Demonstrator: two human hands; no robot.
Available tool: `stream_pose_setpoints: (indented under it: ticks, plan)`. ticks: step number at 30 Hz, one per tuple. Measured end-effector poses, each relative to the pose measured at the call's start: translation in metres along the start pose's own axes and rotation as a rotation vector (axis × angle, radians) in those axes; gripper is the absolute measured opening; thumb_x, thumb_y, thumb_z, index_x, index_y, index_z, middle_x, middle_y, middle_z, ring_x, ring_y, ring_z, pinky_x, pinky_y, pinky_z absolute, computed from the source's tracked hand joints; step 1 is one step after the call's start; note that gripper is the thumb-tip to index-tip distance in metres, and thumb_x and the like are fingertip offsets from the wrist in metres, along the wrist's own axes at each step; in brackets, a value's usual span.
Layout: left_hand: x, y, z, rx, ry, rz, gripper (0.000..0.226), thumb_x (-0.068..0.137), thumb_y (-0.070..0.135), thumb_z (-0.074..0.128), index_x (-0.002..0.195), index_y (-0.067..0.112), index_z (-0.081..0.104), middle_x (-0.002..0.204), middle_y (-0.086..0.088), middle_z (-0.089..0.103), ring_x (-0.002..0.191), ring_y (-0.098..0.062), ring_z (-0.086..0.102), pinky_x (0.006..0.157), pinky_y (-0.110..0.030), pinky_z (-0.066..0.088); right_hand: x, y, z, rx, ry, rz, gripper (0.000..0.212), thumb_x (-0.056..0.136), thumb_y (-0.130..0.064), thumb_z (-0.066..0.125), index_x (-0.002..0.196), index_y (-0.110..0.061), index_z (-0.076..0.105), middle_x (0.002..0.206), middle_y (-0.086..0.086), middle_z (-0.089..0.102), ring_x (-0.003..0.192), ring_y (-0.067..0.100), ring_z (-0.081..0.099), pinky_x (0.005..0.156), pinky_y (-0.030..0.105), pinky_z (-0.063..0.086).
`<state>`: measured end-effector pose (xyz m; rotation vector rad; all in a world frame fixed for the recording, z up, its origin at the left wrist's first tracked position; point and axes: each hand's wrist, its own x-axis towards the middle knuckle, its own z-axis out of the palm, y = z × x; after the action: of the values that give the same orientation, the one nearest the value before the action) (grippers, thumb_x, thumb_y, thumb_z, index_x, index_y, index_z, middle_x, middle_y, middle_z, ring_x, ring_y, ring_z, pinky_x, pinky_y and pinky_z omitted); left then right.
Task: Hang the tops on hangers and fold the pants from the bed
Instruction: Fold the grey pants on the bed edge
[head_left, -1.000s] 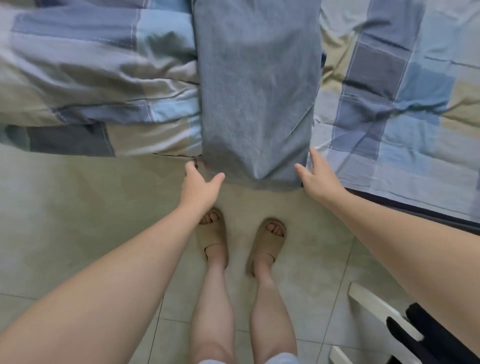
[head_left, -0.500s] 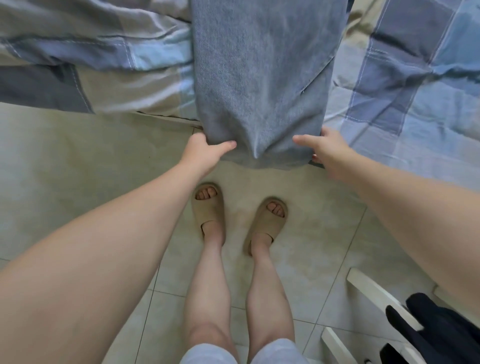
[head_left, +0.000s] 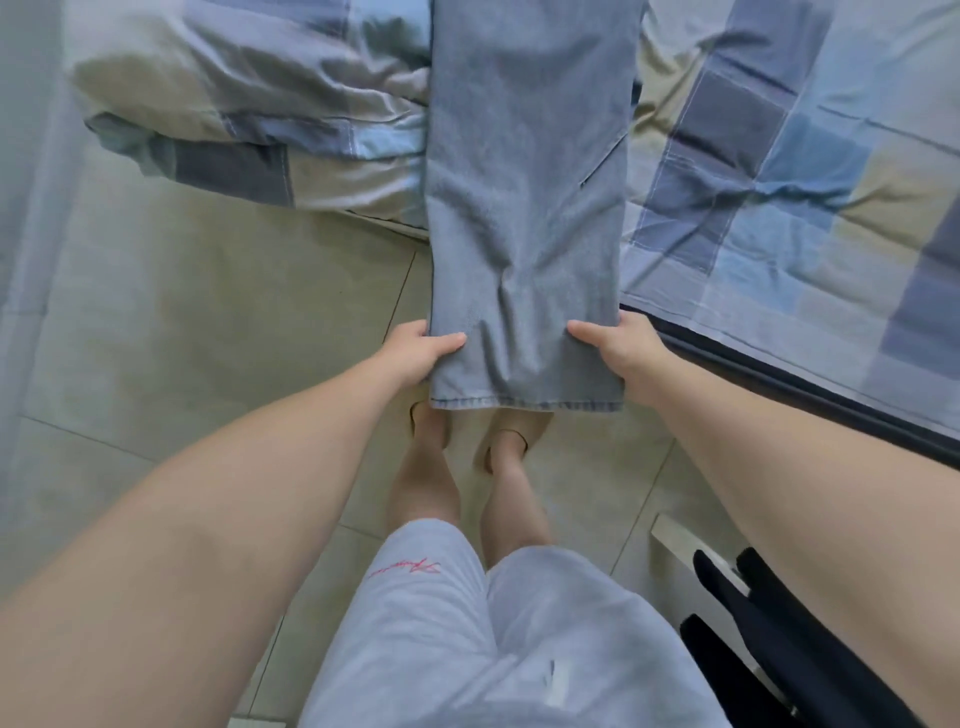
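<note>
A pair of light blue jeans (head_left: 524, 182) lies lengthwise off the bed, its leg end hanging over the bed's edge above the floor. My left hand (head_left: 415, 351) grips the left edge of the jeans near the hem, thumb on top. My right hand (head_left: 621, 348) grips the right edge at the same height, thumb on top. The hem (head_left: 524, 402) hangs just below both hands and hides part of my feet.
The bed carries a blue, grey and beige checked sheet (head_left: 779, 182) on the right and a bunched quilt (head_left: 234, 104) on the left. Tiled floor (head_left: 208, 312) lies below. A white chair with a dark garment (head_left: 753, 623) stands at lower right.
Both hands have closed on the jeans' leg end and drawn it toward me, off the bed edge. The hem now hangs over my feet.
</note>
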<state>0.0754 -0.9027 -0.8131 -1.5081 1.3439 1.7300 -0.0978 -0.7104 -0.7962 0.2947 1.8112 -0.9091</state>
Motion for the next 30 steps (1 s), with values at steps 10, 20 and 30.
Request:
stream_pose_setpoints:
  ticks: [10, 20, 30]
  plan:
    - [-0.138, 0.014, 0.025, -0.334, 0.184, 0.014, 0.032, 0.098, 0.046, 0.057, 0.121, 0.023, 0.061, 0.110, -0.001, 0.071, 0.098, -0.023, 0.068, 0.079, -0.035, 0.058, -0.123, -0.037, -0.039, 0.097, 0.073, -0.020, 0.019, 0.087, -0.032, 0.077, 0.088, -0.019, 0.063, 0.095, 0.003, 0.073, 0.089, 0.025, 0.071, 0.089, 0.042, 0.057]
    - [-0.234, 0.018, 0.006, -0.466, 0.128, 0.044, 0.026, 0.100, 0.042, 0.057, 0.118, 0.023, 0.061, 0.101, 0.004, 0.070, 0.082, -0.016, 0.068, 0.067, -0.032, 0.051, -0.219, -0.028, -0.040, 0.493, 0.064, 0.039, 0.015, 0.091, -0.024, 0.073, 0.103, -0.018, 0.067, 0.096, 0.001, 0.073, 0.081, 0.018, 0.069, 0.067, 0.032, 0.054]
    - [-0.280, -0.073, -0.082, -0.302, 0.072, 0.075, 0.027, 0.101, 0.036, 0.055, 0.120, 0.018, 0.062, 0.115, -0.001, 0.070, 0.089, -0.017, 0.069, 0.070, -0.031, 0.049, -0.303, 0.038, 0.071, 0.712, 0.100, 0.011, 0.009, 0.092, -0.020, 0.071, 0.097, -0.014, 0.067, 0.080, 0.001, 0.075, 0.069, 0.016, 0.070, 0.055, 0.028, 0.056]
